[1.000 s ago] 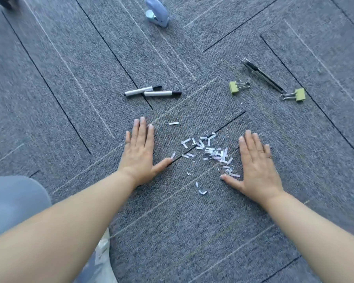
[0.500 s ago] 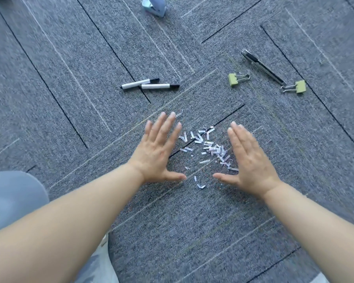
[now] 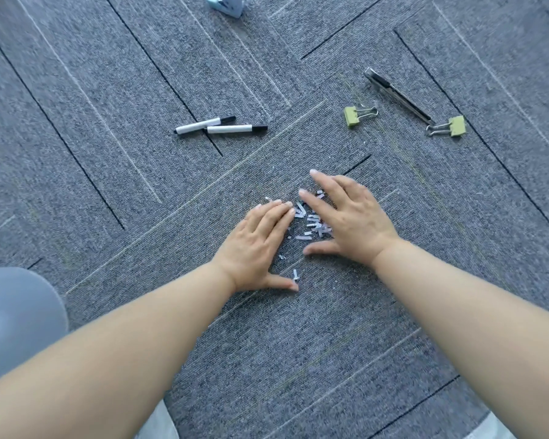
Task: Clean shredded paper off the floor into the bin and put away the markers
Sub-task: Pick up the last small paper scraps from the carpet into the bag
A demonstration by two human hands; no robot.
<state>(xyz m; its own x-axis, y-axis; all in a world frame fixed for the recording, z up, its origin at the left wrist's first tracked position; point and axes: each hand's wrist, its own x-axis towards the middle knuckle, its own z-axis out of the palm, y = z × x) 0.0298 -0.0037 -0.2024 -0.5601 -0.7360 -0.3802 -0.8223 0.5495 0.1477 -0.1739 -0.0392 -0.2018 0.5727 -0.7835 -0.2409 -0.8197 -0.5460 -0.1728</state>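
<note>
Both hands have converged: left hand (image 3: 260, 245) and right hand (image 3: 349, 217), fingers flat and gripping nothing, now corral the shredded paper (image 3: 313, 224) into a tighter pile on the floor (image 3: 298, 359). Markers (image 3: 221, 126) lie untouched beyond.

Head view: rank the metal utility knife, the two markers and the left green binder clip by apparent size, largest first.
1. Utility knife.
2. Left marker and right marker: they look alike, so unranked.
3. Left binder clip, smallest.
</note>
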